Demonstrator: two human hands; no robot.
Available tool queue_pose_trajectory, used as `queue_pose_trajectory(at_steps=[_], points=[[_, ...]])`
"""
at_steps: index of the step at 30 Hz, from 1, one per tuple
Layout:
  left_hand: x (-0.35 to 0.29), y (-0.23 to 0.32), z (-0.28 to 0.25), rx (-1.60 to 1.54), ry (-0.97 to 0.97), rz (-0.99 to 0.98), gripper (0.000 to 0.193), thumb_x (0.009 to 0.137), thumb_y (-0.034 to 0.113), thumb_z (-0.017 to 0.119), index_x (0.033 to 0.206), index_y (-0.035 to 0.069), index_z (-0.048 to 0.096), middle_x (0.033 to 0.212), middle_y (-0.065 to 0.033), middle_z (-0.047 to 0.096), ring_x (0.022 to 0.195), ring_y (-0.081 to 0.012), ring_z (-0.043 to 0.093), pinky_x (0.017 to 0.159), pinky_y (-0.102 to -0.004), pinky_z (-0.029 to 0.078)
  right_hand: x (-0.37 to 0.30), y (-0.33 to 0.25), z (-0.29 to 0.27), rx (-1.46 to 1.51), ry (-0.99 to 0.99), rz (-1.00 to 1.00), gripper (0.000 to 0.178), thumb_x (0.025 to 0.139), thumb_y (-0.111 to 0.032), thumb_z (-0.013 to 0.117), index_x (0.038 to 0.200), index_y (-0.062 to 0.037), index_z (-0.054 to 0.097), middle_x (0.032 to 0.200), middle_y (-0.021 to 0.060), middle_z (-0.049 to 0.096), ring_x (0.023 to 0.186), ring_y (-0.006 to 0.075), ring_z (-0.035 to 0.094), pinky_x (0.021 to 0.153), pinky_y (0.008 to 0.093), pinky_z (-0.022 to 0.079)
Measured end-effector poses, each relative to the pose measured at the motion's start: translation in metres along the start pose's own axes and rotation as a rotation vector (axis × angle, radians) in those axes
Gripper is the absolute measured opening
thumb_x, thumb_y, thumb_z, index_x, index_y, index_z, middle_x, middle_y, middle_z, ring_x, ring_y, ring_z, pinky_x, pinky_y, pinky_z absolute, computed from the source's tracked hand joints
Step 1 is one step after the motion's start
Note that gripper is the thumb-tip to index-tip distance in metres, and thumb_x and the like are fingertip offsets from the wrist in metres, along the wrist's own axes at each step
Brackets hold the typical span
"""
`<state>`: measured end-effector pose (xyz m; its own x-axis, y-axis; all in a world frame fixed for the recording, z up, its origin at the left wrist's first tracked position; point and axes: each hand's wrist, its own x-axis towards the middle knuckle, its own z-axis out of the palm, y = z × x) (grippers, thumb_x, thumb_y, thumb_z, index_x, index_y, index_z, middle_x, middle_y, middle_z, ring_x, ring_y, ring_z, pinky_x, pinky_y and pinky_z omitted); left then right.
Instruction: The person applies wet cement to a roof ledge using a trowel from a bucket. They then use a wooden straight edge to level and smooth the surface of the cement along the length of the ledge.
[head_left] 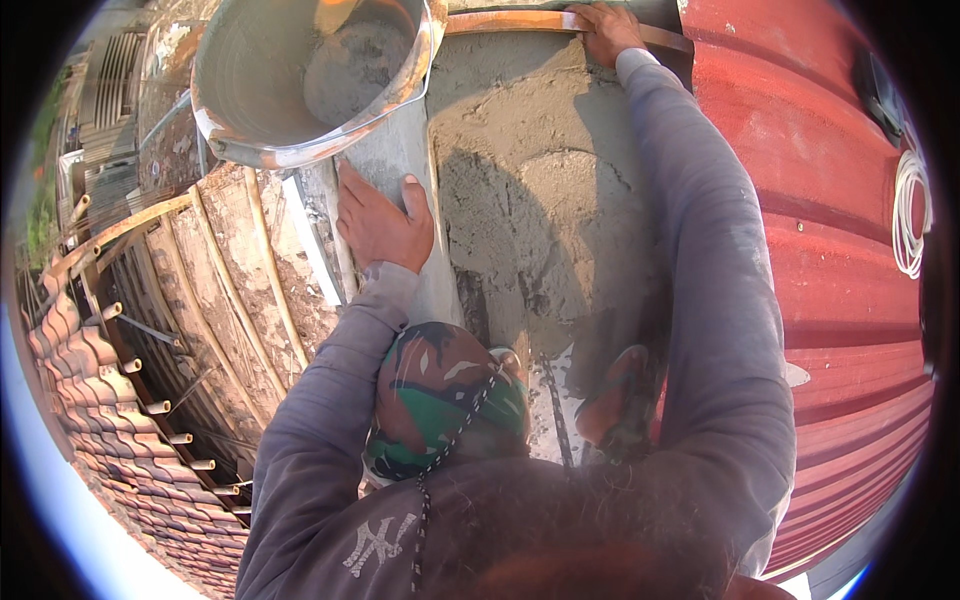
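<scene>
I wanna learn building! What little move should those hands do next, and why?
Probably draw the long bar gently nearer across the mortar: the right hand holds it at the far end, and the mortar's surface looks bumpy on this side.

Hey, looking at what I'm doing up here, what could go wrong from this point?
The bucket is close to your left hand, and its underside is out of sight, so a knock might tip it. Your right hand grips the orange-brown strip at the far end of the grey mortar; if that grip slips, the strip could gouge the surface.
</scene>
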<state>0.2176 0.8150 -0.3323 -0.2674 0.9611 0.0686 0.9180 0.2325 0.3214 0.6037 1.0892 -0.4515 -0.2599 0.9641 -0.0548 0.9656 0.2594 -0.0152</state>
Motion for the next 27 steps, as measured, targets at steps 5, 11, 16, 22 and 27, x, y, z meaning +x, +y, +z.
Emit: queue_pose_trajectory(at_steps=[5,11,16,22,27], points=[[-0.001,-0.002,0.001,0.023,0.045,0.041,0.088,0.099,0.042,0.064,0.161,-0.009,0.029,0.151,-0.0336,0.049,0.138,-0.0490,0.050,0.116,-0.0561,0.036,0.003,-0.009,-0.003,0.054,0.028,0.074,0.038,0.094,-0.021,0.061,0.130,-0.0198,0.072,0.141,0.0085,0.068,0.138,0.0366,0.055,0.117,0.0544,0.040],[0.000,-0.005,0.002,0.032,0.051,0.064,0.088,0.100,0.043,0.064,0.162,-0.009,0.029,0.151,-0.0335,0.050,0.138,-0.0488,0.050,0.116,-0.0563,0.036,0.019,0.000,0.004,0.103,0.008,0.008,0.042,0.090,-0.017,0.065,0.131,-0.0184,0.071,0.131,0.0133,0.072,0.128,0.0377,0.063,0.112,0.0532,0.046],[-0.001,-0.002,-0.001,0.038,0.030,0.035,0.087,0.101,0.042,0.063,0.162,-0.009,0.028,0.152,-0.0337,0.049,0.139,-0.0489,0.049,0.117,-0.0564,0.036,0.044,0.016,0.031,-0.011,-0.186,0.001,0.040,0.088,-0.017,0.066,0.127,-0.0186,0.073,0.120,0.0138,0.076,0.118,0.0376,0.069,0.105,0.0520,0.052],[-0.005,-0.009,0.001,0.064,0.052,0.018,0.087,0.101,0.043,0.062,0.162,-0.009,0.028,0.153,-0.0336,0.048,0.140,-0.0488,0.048,0.117,-0.0563,0.036,0.022,-0.035,-0.014,0.052,-0.154,0.066,0.051,0.089,-0.016,0.065,0.140,-0.0198,0.065,0.147,0.0126,0.064,0.144,0.0371,0.052,0.118,0.0602,0.039],[0.000,-0.002,0.002,0.027,0.024,0.036,0.087,0.101,0.043,0.062,0.162,-0.008,0.029,0.153,-0.0337,0.048,0.140,-0.0486,0.048,0.117,-0.0561,0.036,0.007,-0.038,-0.031,0.118,-0.204,0.256,0.061,0.091,-0.011,0.063,0.151,-0.0196,0.058,0.163,0.0118,0.049,0.156,0.0379,0.036,0.128,0.0686,0.021]])
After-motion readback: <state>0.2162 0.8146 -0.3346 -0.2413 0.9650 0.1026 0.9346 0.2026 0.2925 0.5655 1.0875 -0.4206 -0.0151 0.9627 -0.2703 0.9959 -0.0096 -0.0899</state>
